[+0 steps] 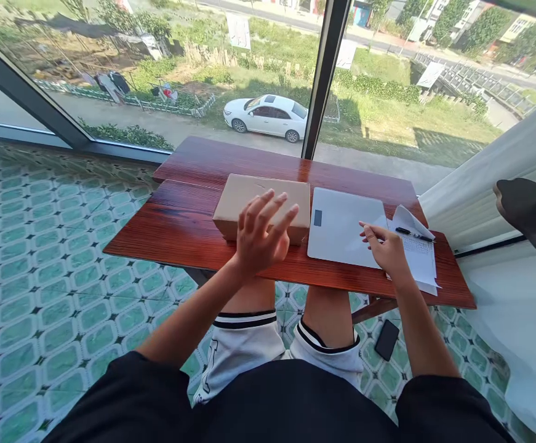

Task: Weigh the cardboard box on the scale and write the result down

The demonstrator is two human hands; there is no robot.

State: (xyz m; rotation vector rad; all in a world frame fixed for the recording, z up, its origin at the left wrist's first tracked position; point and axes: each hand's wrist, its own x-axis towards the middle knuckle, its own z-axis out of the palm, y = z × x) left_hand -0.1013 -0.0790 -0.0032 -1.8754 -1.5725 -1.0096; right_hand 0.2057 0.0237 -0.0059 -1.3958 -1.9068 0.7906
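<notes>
My left hand (261, 237) hovers open-fingered over the cardboard box (263, 200) at the table's (180, 227) near edge. At three o'clock, my right hand (388, 249) presses flat the white pad (341, 224); bare wood lies at nine.

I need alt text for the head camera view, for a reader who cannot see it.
Left hand hovers open over a brown cardboard box on a red wooden table; right hand rests on a flat white rectangular pad, beside white papers with a black pen.
</notes>
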